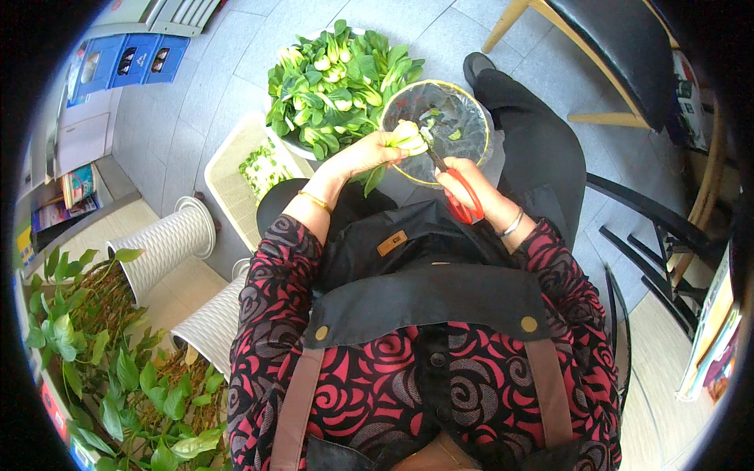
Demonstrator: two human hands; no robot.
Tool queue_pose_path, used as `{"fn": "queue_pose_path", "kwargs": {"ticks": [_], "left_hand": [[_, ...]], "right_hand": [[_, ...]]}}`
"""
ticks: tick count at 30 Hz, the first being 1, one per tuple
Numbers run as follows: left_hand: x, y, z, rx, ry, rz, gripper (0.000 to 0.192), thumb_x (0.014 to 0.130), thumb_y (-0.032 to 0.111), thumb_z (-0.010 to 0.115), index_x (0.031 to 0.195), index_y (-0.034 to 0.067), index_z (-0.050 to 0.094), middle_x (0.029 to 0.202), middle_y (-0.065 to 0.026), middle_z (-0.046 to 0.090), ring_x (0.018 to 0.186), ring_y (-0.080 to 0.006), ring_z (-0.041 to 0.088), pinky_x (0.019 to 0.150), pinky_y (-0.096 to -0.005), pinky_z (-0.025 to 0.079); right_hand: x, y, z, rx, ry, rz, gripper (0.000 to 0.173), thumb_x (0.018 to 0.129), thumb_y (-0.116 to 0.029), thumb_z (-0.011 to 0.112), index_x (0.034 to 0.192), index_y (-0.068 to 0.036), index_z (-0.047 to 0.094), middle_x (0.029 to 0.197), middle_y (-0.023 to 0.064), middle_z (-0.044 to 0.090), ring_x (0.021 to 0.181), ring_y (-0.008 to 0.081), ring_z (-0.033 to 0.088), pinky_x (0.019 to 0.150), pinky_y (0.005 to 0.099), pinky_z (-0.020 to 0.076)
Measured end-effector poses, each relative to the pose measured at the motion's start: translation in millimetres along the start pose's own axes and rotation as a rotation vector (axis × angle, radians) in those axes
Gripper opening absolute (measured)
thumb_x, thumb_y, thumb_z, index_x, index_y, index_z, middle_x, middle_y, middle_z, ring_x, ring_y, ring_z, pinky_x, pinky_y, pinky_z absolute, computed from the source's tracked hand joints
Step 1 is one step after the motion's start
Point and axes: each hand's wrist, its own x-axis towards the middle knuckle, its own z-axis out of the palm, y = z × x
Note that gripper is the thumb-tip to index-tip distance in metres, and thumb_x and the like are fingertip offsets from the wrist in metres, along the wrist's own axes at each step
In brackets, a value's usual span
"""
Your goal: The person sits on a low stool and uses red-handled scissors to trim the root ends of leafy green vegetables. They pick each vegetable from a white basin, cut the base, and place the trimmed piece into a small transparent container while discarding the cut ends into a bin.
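Note:
My left hand (372,154) grips a head of bok choy (407,139), its pale base turned right and its green leaves hanging below my fingers. In my right hand (465,183) are red-handled scissors (465,207), their blades reaching up to the base of the bok choy. Both hands are over the near side of a waste bin (488,136) with a clear plastic liner and a yellow rim. A few green scraps (454,135) lie inside it. Just beyond my left hand, a large heap of bok choy (341,88) fills a round basin.
A cream plastic basket (227,171) with cut greens stands left of my knee. Further left are white woven-pattern planters (168,241) with leafy plants (126,377). A blue crate (135,62) is at upper left. A chair with wooden legs (609,119) stands at upper right on the tiled floor.

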Motion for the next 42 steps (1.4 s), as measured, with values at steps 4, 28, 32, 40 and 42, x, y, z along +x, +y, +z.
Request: {"fn": "queue_pose_path", "kwargs": {"ticks": [4,28,32,40,42], "left_hand": [[3.9,-1.5,10.2,0.0,-0.088,-0.03,0.023,0.081,0.029,0.064,0.078,0.006,0.06,0.066,0.0045,0.051,0.06,-0.0065,0.045,0.057,-0.0209,0.037],[4.4,-1.1,8.7,0.165,-0.104,-0.077,0.032,0.089,0.035,0.056,0.111,0.013,0.061,0.081,0.0075,0.055,0.068,-0.0044,0.041,0.06,-0.0196,0.036],[9.2,-12.6,7.0,0.281,-0.093,-0.067,0.033,0.088,0.032,0.057,0.112,0.009,0.06,0.085,0.0049,0.058,0.076,-0.0067,0.047,0.068,-0.0231,0.041],[11.8,-10.8,18.6,0.805,0.099,0.0,0.033,0.088,0.036,0.053,0.108,0.01,0.058,0.088,-0.0147,0.064,0.083,-0.0299,0.06,0.076,-0.0373,0.046],[10.2,-4.5,20.6,0.909,0.141,0.021,0.033,0.088,0.037,0.052,0.108,0.012,0.058,0.088,-0.0168,0.063,0.083,-0.0345,0.06,0.074,-0.04,0.047]], "right_hand": [[4.4,11.9,1.8,-0.061,0.019,-0.086,0.017,0.083,-0.018,0.054,0.076,-0.002,0.049,0.056,0.0028,0.049,0.042,0.0102,0.047,0.037,0.0242,0.0355],[-3.3,-4.0,-1.1,-0.756,0.277,-0.273,0.03,0.077,-0.014,0.056,0.106,-0.006,0.055,0.086,0.0189,0.06,0.085,0.0373,0.059,0.069,0.0427,0.0461],[-5.3,-8.3,-4.1,-0.792,0.223,-0.275,0.019,0.077,-0.014,0.055,0.093,-0.004,0.055,0.079,0.0199,0.06,0.082,0.0386,0.059,0.067,0.0441,0.0456],[0.4,-3.5,-0.6,-0.785,0.229,-0.172,0.015,0.077,-0.016,0.056,0.082,-0.003,0.055,0.079,0.0208,0.06,0.082,0.0395,0.059,0.068,0.0449,0.0456],[4.1,-1.6,1.0,-0.81,0.254,-0.109,0.016,0.076,-0.018,0.057,0.083,-0.003,0.056,0.079,0.0207,0.061,0.082,0.0393,0.059,0.069,0.0451,0.0462]]}}
